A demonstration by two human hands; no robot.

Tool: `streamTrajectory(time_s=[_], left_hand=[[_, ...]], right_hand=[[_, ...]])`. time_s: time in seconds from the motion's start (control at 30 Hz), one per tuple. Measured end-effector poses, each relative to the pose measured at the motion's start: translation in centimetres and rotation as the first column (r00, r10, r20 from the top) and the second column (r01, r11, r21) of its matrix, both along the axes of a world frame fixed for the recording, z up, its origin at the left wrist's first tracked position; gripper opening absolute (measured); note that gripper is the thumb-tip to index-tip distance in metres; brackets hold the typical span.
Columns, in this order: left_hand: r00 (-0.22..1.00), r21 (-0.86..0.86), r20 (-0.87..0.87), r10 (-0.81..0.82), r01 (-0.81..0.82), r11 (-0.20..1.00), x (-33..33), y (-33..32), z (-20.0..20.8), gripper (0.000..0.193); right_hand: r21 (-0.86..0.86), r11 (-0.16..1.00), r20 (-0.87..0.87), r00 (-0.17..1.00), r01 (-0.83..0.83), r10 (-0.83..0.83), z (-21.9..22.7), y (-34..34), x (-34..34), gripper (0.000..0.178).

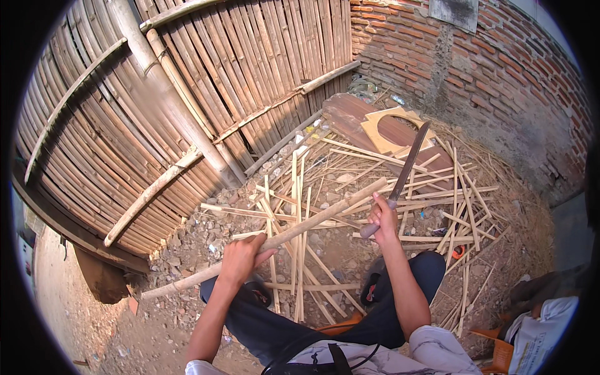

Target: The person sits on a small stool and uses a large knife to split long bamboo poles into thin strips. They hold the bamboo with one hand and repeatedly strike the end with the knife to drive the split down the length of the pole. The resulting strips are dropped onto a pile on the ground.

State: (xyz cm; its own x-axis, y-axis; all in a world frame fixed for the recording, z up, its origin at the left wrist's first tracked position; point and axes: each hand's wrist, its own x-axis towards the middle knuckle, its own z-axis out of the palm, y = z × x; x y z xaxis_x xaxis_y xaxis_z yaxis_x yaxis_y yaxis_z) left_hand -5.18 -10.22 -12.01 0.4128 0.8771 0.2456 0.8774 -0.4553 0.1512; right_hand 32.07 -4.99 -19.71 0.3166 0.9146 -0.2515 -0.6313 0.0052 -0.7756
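A long bamboo pole (319,217) slants across in front of me, its low end at the left and its raised end near the machete. My left hand (242,257) is closed over the pole left of its middle, thumb on the near side. In my right hand (384,219) is the wooden handle of a machete (411,164), its dark blade pointing up and away. The blade stands just right of the pole's far end; I cannot tell whether they touch. Below and beyond both hands, pale split bamboo strips (299,262) lie crisscrossed on the ground.
A bamboo fence (250,69) rises at the left and a brick wall (500,75) at the back right. Near their corner lies a brown board (350,115) under a yellowish panel (378,139) with a round cutout. Stones litter the dirt. A white sack (544,337) is at lower right.
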Motion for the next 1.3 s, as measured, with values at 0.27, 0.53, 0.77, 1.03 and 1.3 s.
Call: streamTrajectory(time_s=[0.27,0.53,0.77,1.03,1.3], left_hand=[[0.997,-0.03,0.073,-0.006,0.008,1.0,-0.3,2.6,-0.4,0.048],[0.97,-0.004,0.227,-0.092,0.095,0.995,1.3,7.2,1.0,0.053],[0.905,0.028,0.404,-0.134,0.134,0.991,6.7,9.8,0.7,0.048],[0.748,-0.049,0.648,-0.141,0.226,0.973,15.3,10.2,-3.0,0.044],[0.79,-0.203,0.574,-0.216,0.393,0.897,18.4,10.8,-3.7,0.057]], right_hand=[[0.093,0.993,-0.005,0.997,0.072,-0.072,1.0,0.0,1.1,0.019],[0.232,0.951,0.033,0.975,0.205,-0.219,6.3,-0.7,2.7,0.019],[0.377,0.87,-0.065,0.946,0.318,-0.318,12.3,-1.3,4.4,0.029],[0.554,0.768,-0.195,0.947,0.321,-0.255,19.7,-0.3,4.5,0.017],[0.622,0.777,0.122,0.967,0.1,-0.222,22.5,0.9,0.8,0.018]])
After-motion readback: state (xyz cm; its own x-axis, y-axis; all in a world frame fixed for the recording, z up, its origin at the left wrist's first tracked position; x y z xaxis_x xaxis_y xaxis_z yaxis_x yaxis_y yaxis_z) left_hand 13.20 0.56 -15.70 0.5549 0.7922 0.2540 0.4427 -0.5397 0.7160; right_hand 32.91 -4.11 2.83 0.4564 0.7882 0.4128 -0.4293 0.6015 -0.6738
